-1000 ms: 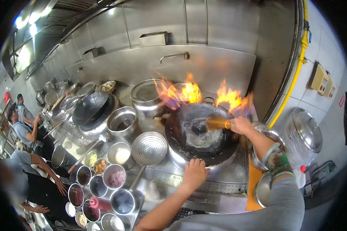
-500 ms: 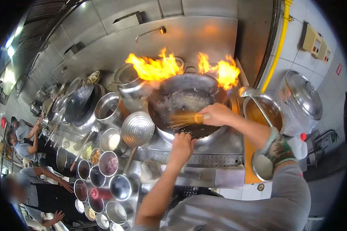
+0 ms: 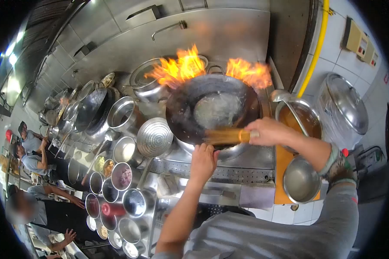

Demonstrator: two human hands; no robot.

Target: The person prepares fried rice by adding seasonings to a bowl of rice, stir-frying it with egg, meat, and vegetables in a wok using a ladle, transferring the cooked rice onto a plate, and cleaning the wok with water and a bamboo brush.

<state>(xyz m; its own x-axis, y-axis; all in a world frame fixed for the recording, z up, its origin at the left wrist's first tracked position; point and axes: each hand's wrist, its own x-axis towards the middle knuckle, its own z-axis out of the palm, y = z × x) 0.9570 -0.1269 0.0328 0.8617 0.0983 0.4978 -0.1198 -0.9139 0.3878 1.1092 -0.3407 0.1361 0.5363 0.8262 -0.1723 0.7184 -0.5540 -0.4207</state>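
A dark wok (image 3: pixel 183 97) sits over the burner, with cloudy water (image 3: pixel 218 110) pooled in its bottom. My right hand (image 3: pixel 268 131) is wrapped round a bamboo wok brush (image 3: pixel 231 136), whose bristles are blurred over the near side of the wok. At the wok's near rim, my left hand (image 3: pixel 204 162) has its fingers closed round the edge; exactly what part they grip is partly hidden. Tall flames (image 3: pixel 183 64) rise behind the wok on the left, and more flames (image 3: pixel 248 73) on the right.
A perforated strainer (image 3: pixel 154 137) lies left of the wok, near several metal pots of ingredients. To the right stand a pot of brown liquid with a ladle (image 3: pixel 296 114), a metal bowl (image 3: pixel 301 179) and a lidded pot (image 3: pixel 341 103). Several co-workers (image 3: pixel 34 144) stand at far left.
My right hand has drawn the brush toward the near right of the wok, uncovering the water. The wok sits more level, and my left hand stays at its rim.
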